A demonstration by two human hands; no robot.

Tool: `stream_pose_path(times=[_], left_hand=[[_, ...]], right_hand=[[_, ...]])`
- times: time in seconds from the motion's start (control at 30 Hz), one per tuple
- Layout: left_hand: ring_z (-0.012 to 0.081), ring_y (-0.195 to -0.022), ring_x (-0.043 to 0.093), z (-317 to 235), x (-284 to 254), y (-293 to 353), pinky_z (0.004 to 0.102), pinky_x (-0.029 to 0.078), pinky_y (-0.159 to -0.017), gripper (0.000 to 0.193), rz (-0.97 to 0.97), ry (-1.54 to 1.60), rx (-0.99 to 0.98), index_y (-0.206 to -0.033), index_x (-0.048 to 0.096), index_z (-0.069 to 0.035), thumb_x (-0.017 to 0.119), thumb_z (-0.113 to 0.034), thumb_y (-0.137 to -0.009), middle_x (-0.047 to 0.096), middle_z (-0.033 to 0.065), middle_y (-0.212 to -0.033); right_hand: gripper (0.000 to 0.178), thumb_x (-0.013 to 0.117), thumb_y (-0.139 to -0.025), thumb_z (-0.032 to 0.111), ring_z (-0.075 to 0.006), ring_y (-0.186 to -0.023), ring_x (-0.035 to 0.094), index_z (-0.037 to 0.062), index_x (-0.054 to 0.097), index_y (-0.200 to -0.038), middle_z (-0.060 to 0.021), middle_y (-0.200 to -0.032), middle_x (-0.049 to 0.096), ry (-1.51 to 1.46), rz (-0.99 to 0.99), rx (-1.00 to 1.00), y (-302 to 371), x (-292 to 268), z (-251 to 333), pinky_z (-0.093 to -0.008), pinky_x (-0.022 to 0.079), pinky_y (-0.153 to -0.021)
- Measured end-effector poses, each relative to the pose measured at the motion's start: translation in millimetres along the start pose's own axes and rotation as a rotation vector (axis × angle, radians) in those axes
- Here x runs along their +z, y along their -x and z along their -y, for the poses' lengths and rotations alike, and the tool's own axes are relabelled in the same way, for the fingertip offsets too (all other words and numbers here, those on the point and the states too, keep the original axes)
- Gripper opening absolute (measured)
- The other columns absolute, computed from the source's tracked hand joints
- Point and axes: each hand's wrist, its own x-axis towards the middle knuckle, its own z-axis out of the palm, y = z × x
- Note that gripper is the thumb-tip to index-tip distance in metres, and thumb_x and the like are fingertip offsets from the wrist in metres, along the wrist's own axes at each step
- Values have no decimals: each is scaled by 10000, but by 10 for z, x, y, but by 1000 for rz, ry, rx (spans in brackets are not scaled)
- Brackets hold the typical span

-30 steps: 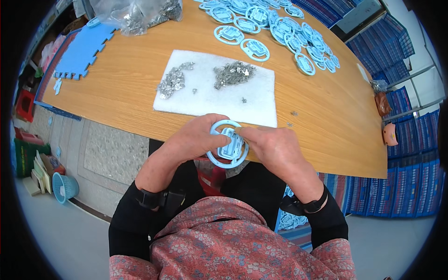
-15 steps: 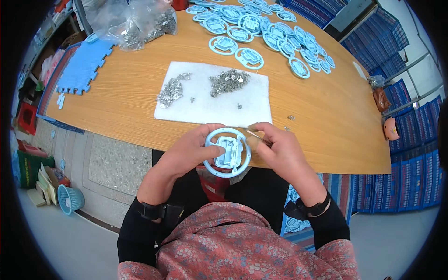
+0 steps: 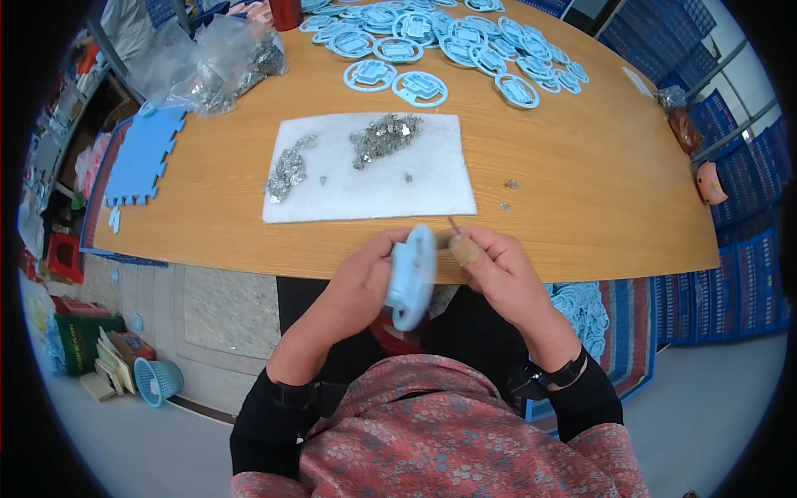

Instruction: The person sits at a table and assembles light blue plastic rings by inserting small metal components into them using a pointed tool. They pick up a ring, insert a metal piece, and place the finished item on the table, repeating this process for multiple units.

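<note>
Wood-grained bench (image 3: 581, 183); at its near edge, the left hand (image 3: 363, 282), fingers closed, grips a light-blue, wheel-shaped piece (image 3: 410, 282), nearly edge-on, too blurred for reading any markings. The right hand (image 3: 502, 270) pinches a thin item (image 3: 452, 223). Beyond: white pad (image 3: 369, 199), metal bits (image 3: 383, 139), similar blue pieces (image 3: 371, 75). Lettering marks a green bag (image 3: 80, 342).

the head-worn left fisheye camera looks down and forward from close above the floral top (image 3: 432, 423) toward the wooden table (image 3: 598, 183).
</note>
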Motion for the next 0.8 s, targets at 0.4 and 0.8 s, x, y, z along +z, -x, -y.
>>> stream_pose_path(times=[0.4, 0.8], left_hand=[[204, -703, 657, 61, 141, 79, 308, 531, -590, 417, 161, 817, -127, -1332, 520, -21, 585, -254, -992, 671, 149, -963], [202, -744, 684, 136, 383, -23, 272, 555, -604, 431, 484, 809, -350, -1368, 494, -47, 570, -252, -998, 688, 199, -1075]], right_hand=[[248, 723, -897, 92, -39, -653, 599, -18, 575, -1063, 40, -638, 504, 132, 10, 56, -34, 46, -19, -234, 466, -587], [180, 727, -894, 112, -79, -683, 629, -13, 681, -1016, 2, -807, 657, 47, 81, 153, 263, -442, -192, -230, 467, -580]])
